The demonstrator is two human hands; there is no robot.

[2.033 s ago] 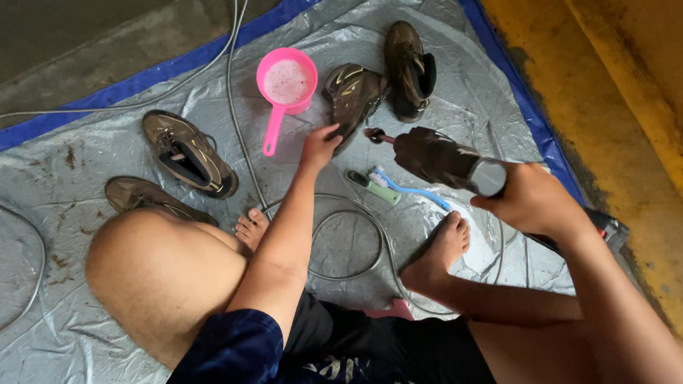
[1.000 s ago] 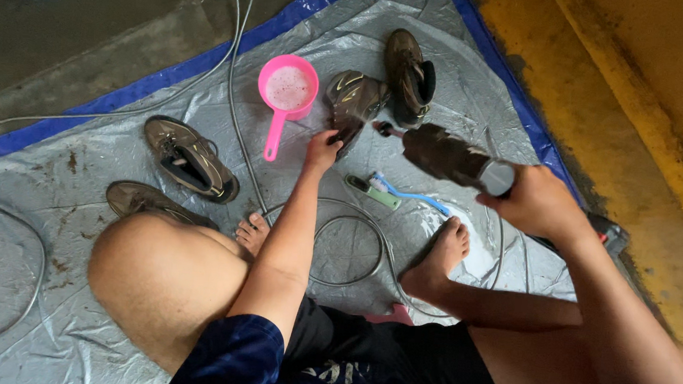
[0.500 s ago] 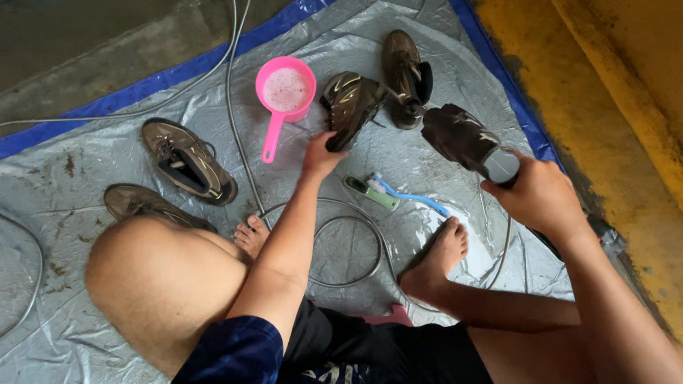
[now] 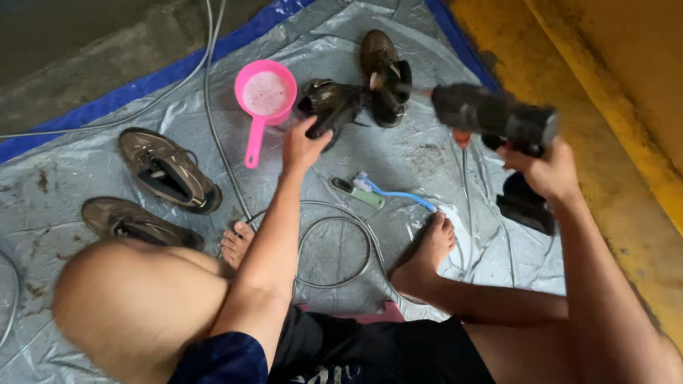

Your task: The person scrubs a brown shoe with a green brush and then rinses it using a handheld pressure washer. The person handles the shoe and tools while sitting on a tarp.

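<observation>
1. Tarp [image 4: 74, 187]: grey plastic sheet, glossy, wrinkled, dirt-flecked.
2. Scoop [image 4: 262, 100]: pink plastic, smooth.
3. Shoes [image 4: 166, 170]: brown, worn, dull leather-like finish.
4. Power tool [image 4: 490, 114]: black, matt casing.

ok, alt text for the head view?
Seated on a grey tarp, the person's right hand holds a dark spray gun and the left hand grips a muddy shoe beside a pink ladle.

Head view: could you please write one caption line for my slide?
Seated on a grey tarp, left hand steadies a muddy shoe while right hand holds a dark spray gun.
</observation>
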